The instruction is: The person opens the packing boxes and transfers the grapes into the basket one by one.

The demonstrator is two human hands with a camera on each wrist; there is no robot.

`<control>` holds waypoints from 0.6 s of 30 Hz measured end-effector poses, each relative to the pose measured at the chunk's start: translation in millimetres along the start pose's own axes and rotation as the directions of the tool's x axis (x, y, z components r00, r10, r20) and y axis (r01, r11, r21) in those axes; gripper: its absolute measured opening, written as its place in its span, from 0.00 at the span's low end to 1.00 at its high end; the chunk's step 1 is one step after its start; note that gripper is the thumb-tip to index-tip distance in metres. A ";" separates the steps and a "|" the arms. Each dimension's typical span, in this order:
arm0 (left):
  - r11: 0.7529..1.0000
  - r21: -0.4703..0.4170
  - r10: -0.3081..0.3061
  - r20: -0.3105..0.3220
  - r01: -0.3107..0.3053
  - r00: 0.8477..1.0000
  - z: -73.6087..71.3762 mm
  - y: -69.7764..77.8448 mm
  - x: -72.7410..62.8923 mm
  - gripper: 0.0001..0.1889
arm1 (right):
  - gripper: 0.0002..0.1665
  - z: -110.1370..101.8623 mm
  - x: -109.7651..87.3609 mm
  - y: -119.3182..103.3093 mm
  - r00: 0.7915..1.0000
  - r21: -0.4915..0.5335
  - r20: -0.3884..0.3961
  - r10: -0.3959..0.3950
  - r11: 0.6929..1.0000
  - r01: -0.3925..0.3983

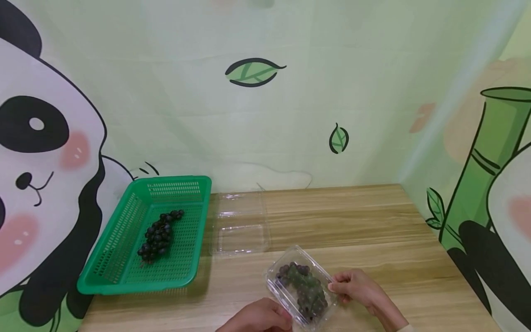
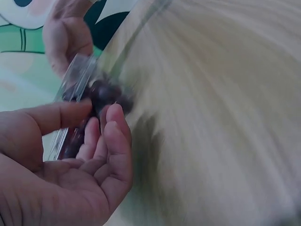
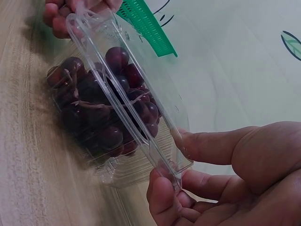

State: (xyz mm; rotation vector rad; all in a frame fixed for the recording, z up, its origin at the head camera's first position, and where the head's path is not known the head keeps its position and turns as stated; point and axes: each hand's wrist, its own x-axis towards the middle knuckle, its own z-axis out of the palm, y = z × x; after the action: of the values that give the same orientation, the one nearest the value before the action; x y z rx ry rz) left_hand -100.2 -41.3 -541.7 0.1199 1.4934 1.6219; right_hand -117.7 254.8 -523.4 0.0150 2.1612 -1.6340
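A clear plastic clamshell box (image 1: 296, 286), lid down over a bunch of dark grapes (image 1: 309, 290), is held between my two hands near the table's front. With thumb and fingers, my right hand (image 1: 358, 290) pinches its right edge; the right wrist view shows the thumb on the lid and the fingers under the rim (image 3: 176, 181). My left hand (image 1: 261, 316) grips the opposite side, thumb and curled fingers at the edge in the left wrist view. Through the clear wall, grapes (image 3: 113, 99) and brown stems show. The box is tilted over the wooden table.
A green plastic basket (image 1: 197, 244) stands at the left with another bunch of dark grapes (image 1: 157, 237) in it. Beside it lies a second clear box (image 1: 240, 237), opened out. A printed cloth backdrop (image 1: 303, 101) rises behind the wooden table (image 1: 352, 221).
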 end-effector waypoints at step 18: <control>0.960 0.217 0.259 -0.441 -0.179 0.859 -48.0 28.4 12.7 0.17 | 0.10 0.2 0.9 -0.2 1.000 -0.022 -0.012 0.005 1.000 -0.005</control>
State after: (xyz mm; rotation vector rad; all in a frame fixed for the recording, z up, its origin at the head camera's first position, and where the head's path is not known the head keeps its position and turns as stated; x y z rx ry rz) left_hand -151.9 -65.1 -536.8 -0.0101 2.0523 1.7863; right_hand -118.5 254.3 -523.6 0.0238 2.1859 -1.6110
